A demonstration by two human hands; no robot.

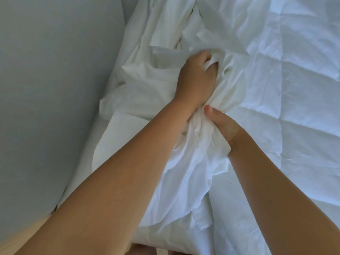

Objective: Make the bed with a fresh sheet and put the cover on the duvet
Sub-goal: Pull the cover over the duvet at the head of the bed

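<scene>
far left: a smooth pale grey-blue wall [46, 89], ending at a narrow beige strip [25, 234] in the bottom corner; cannot tell whether floor or bed frame. next to the wall, a crumpled white cloth [145, 89], thin, heaped in loose folds along the bed's near side and hanging down toward the camera; sheet or duvet cover, cannot tell which.

stretched in from the lower left, a bare left forearm [114, 181], crossing over the white heap. at its end, the left hand [196, 80], back of the hand up, fingers curled down into the cloth and clenched round a fistful of it near the middle of the view.

just below and right of that wrist, the right hand [223, 126], thumb laid on top of a gathered bunch of the same cloth, pinching it; fingers hidden under the fabric. both hands close together, thumb tip almost at the left wrist, bunched cloth squeezed between them. from the right hand, a bare right forearm [276, 190], slanting off to the lower right corner.

under and beyond both arms, filling the right half, a white quilted duvet [287, 92], spread flat on the bed, stitched in large squares and lightly creased. cloth overlapping the duvet's left side, not drawn over it.

at the bottom edge, a blurred patch of skin [145, 249], too unclear to name.
</scene>
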